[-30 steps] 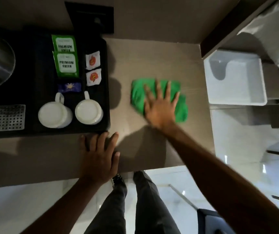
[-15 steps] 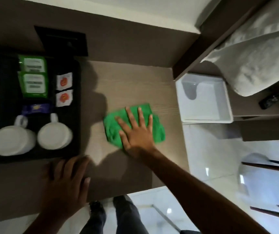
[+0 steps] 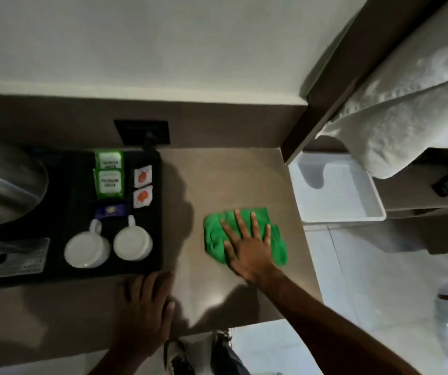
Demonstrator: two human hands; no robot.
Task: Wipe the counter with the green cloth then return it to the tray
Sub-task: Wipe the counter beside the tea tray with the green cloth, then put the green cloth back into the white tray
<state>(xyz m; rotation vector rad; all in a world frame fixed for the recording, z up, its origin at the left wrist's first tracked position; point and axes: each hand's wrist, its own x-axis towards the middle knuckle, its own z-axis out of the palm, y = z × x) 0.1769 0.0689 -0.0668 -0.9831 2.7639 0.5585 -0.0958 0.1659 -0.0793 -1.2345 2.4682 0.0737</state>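
The right hand (image 3: 247, 247) lies flat, fingers spread, pressing the cloth (image 3: 214, 236) onto the tabletop (image 3: 231, 180); it pins the cloth without closing on it. The cloth sits near the tabletop's right edge. The white tray (image 3: 377, 212) lies just past that edge, up and to the right, so the right hand is nearer. The left hand (image 3: 147, 309) rests open on the front edge, holding nothing.
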